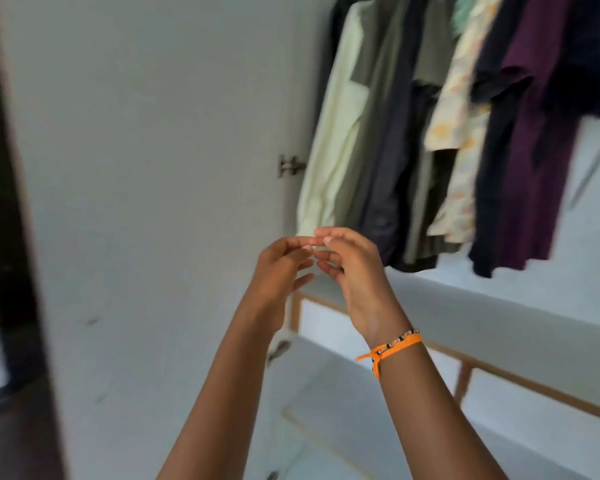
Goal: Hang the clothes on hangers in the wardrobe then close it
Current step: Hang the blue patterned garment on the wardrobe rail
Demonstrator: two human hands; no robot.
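Several clothes hang in the open wardrobe at the upper right: a pale yellow shirt (333, 133), an olive shirt (378, 116), dark navy garments (395, 161), a cream patterned shirt (461, 133) and a purple shirt (534, 150). The white wardrobe door (153, 168) stands open at the left, its hinge (290, 165) showing. Both my hands are raised in front of the wardrobe, below the hanging clothes. My left hand (278, 268) and my right hand (350, 268) meet at the fingertips, fingers loosely bent. Neither hand holds a garment or hanger. The picture is blurred.
A white shelf (499, 317) runs under the clothes, with wood-framed drawers (465, 372) below it. A lower shelf (343, 393) sits beneath. A dark vertical frame (7, 237) stands at the far left.
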